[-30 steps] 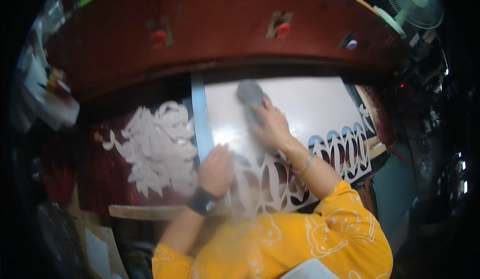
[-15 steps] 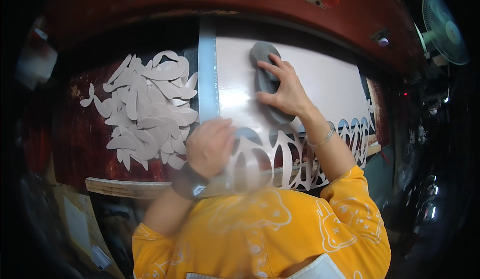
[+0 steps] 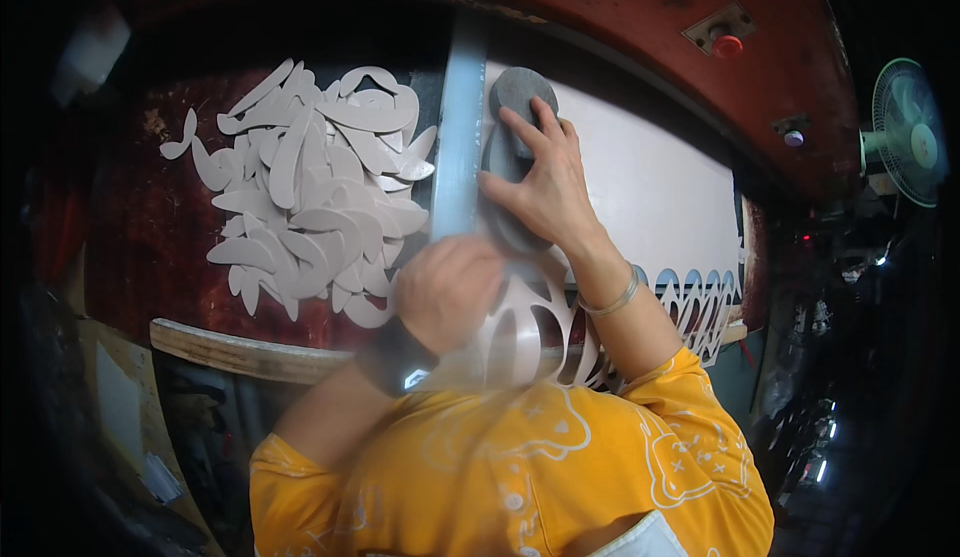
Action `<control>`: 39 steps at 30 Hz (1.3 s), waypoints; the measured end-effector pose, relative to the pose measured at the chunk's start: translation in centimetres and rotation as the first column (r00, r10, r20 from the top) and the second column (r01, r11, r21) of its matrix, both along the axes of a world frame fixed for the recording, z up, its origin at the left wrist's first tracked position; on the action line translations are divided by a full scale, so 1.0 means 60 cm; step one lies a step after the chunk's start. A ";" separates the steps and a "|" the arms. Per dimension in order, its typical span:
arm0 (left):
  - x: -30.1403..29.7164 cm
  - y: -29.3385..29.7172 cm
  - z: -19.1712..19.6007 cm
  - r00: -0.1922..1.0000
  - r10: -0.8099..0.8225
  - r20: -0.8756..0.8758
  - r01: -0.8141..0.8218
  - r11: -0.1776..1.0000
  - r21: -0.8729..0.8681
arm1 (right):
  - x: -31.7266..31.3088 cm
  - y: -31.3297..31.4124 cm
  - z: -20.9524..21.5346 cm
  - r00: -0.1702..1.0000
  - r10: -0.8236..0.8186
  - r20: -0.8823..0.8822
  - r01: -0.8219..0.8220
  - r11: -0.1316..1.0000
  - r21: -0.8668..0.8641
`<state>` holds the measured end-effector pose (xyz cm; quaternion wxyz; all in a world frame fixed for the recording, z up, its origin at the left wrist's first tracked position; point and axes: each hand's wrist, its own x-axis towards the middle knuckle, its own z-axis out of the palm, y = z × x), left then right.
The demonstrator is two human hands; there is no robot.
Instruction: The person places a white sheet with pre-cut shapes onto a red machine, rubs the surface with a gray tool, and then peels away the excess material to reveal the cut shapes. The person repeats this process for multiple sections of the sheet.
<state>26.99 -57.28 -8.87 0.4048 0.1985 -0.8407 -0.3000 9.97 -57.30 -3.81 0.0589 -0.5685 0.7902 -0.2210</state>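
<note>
My right hand [image 3: 545,172] grips a dark grey, sole-shaped cutting die [image 3: 522,89], thumb on its left side and fingers over its top. The die rests on a pale pinkish-white sheet [image 3: 640,172], close beside the pale blue strip [image 3: 461,137] at the sheet's left. My left hand [image 3: 447,292], smeared by motion, is over the sheet's near left corner; its fingers cannot be made out. Under and beside it, the near edge of the sheet is a web of curved cut-out holes [image 3: 520,332]. Part of that web is hidden by my hand and forearm.
Left of the strip, a heap of pale crescent-shaped pieces [image 3: 320,197] lies on the dark red board [image 3: 135,247]. A wooden rail [image 3: 240,349] runs along the front. Beyond the sheet stands a red machine beam [image 3: 640,17] with a red button [image 3: 728,45]. A fan [image 3: 908,132] is at far right.
My right hand has slid the die left over the sheet, up close to the blue strip. My left hand has shifted slightly right and blurs. The whole view has turned a little.
</note>
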 end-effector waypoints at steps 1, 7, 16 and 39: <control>0.000 -0.001 0.000 1.000 -0.002 -0.002 0.002 1.000 -0.003 | 0.000 0.000 0.002 1.000 0.002 0.005 -0.002 1.000 0.001; 0.001 -0.002 0.004 1.000 -0.016 0.016 0.016 1.000 0.000 | 0.003 -0.001 -0.002 1.000 0.017 0.003 -0.017 1.000 0.011; 0.026 0.027 0.024 1.000 -0.023 -0.021 0.026 0.988 0.151 | -0.186 0.110 0.027 0.988 -0.061 0.141 0.096 0.963 -0.252; 0.049 0.094 -0.049 0.949 0.187 0.254 -0.246 0.943 0.224 | -0.386 0.484 0.038 0.758 -0.413 0.504 0.632 0.274 -0.725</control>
